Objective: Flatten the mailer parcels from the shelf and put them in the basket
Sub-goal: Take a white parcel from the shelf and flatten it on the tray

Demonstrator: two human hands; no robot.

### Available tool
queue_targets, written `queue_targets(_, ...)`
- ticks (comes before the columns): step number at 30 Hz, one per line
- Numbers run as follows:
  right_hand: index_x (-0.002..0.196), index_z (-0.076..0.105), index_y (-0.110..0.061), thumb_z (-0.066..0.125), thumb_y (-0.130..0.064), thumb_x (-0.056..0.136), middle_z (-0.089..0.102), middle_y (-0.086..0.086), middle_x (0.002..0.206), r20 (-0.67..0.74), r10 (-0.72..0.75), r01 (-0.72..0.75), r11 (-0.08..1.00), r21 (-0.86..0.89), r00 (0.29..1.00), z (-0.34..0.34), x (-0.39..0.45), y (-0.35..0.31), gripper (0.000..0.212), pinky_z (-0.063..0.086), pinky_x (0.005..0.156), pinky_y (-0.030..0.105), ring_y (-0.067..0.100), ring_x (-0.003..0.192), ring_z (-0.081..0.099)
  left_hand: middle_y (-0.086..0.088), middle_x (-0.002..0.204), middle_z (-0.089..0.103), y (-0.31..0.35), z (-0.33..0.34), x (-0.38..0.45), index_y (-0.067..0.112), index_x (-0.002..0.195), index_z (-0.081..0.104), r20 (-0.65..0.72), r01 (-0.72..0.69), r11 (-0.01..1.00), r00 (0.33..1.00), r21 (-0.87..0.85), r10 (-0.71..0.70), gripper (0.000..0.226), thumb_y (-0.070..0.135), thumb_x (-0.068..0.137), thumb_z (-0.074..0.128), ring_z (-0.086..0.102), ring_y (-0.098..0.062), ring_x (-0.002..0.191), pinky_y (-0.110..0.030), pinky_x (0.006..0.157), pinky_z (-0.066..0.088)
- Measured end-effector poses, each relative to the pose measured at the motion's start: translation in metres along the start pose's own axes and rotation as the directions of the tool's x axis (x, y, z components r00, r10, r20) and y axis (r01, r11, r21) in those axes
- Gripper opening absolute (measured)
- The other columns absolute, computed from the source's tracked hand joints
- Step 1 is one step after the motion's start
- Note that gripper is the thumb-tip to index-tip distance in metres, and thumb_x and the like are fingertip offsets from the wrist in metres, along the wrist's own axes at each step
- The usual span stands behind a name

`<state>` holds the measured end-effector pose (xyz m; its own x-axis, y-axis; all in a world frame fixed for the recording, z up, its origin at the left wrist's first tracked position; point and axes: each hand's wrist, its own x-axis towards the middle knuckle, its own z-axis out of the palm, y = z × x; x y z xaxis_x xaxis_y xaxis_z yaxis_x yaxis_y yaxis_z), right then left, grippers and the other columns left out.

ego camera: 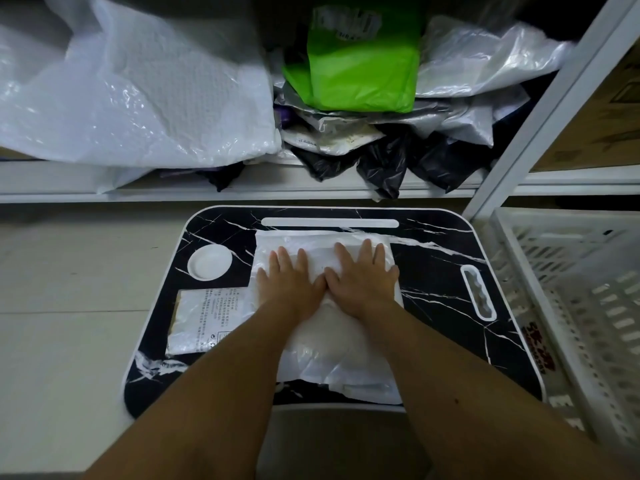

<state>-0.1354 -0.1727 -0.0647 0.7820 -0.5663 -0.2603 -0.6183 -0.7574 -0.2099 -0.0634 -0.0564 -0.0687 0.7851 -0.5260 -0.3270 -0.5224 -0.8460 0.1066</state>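
A white mailer parcel (332,355) lies lengthwise on the black marble-patterned tray table (446,306). My left hand (289,282) and my right hand (363,275) press flat on its far half, side by side, fingers straight and spread. The near part of the parcel still bulges between my forearms. A second, flat white parcel with printed text (204,317) lies to the left on the table, partly under the first. The white slatted basket (571,299) stands to the right of the table. More mailers (363,140) are piled on the shelf (242,194) behind.
A round white cup recess (209,262) sits at the table's left rear. On the shelf lie a big clear plastic bag (138,91), a green packet (356,67) and black bags (384,164). A white shelf post (540,109) rises at right. Tiled floor lies at left.
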Motion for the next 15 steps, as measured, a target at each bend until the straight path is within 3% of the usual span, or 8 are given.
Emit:
queue_targets(5, 0.154, 0.008, -0.025, 0.023, -0.063, 0.096, -0.003, 0.023, 0.16, -0.037, 0.108, -0.106, 0.992, 0.062, 0.993, 0.002, -0.004, 0.0, 0.071, 0.008, 0.116, 0.057, 0.036, 0.148, -0.006, -0.029, 0.155, 0.004, -0.004, -0.007, -0.001, -0.001, 0.15, 0.012, 0.046, 0.025, 0.997, 0.999, -0.067, -0.022, 0.078, 0.055, 0.098, 0.025, 0.002, -0.039, 0.145, -0.044, 0.117, 0.012)
queue_targets(7, 0.154, 0.009, -0.02, 0.026, -0.049, 0.102, 0.001, 0.022, 0.16, -0.075, 0.16, -0.152, 0.983, 0.106, 0.984, -0.004, -0.012, 0.0, 0.063, 0.008, 0.118, 0.056, 0.036, 0.148, -0.005, -0.026, 0.152, 0.019, -0.008, -0.011, -0.007, -0.005, 0.146, 0.025, -0.024, 0.01, 0.998, 1.0, -0.059, -0.012, 0.062, 0.036, 0.099, 0.035, 0.014, -0.038, 0.143, -0.044, 0.117, 0.019)
queue_targets(8, 0.154, 0.009, -0.019, 0.029, -0.039, 0.103, 0.001, 0.02, 0.161, -0.112, 0.167, -0.157, 0.983, 0.098, 0.979, -0.006, -0.019, -0.002, 0.059, 0.007, 0.118, 0.057, 0.035, 0.148, -0.005, -0.026, 0.154, 0.015, -0.006, -0.013, -0.013, -0.003, 0.145, 0.028, -0.066, -0.004, 0.999, 0.998, -0.047, 0.001, 0.057, 0.029, 0.098, 0.036, 0.013, -0.037, 0.144, -0.044, 0.117, 0.02)
queue_targets(11, 0.154, 0.011, -0.027, 0.036, -0.03, 0.1, -0.001, 0.01, 0.162, -0.221, 0.1, -0.085, 0.994, 0.075, 0.97, -0.008, -0.05, -0.015, 0.059, 0.001, 0.115, 0.061, 0.029, 0.149, -0.009, -0.013, 0.16, -0.005, 0.007, -0.011, -0.047, 0.014, 0.151, 0.012, -0.128, -0.086, 0.996, 0.988, 0.021, 0.088, 0.058, 0.04, 0.101, 0.026, -0.008, -0.031, 0.147, -0.052, 0.117, 0.005)
queue_targets(15, 0.152, 0.012, -0.037, 0.015, -0.049, 0.1, -0.003, 0.003, 0.163, -0.123, 0.073, -0.058, 0.991, 0.122, 0.99, 0.013, -0.085, -0.016, 0.053, -0.003, 0.114, 0.064, 0.025, 0.149, -0.012, -0.008, 0.157, -0.025, 0.007, 0.017, -0.082, 0.031, 0.15, -0.015, -0.044, -0.126, 0.981, 0.99, 0.145, 0.133, 0.069, 0.055, 0.096, 0.021, -0.024, -0.034, 0.143, -0.064, 0.112, -0.002)
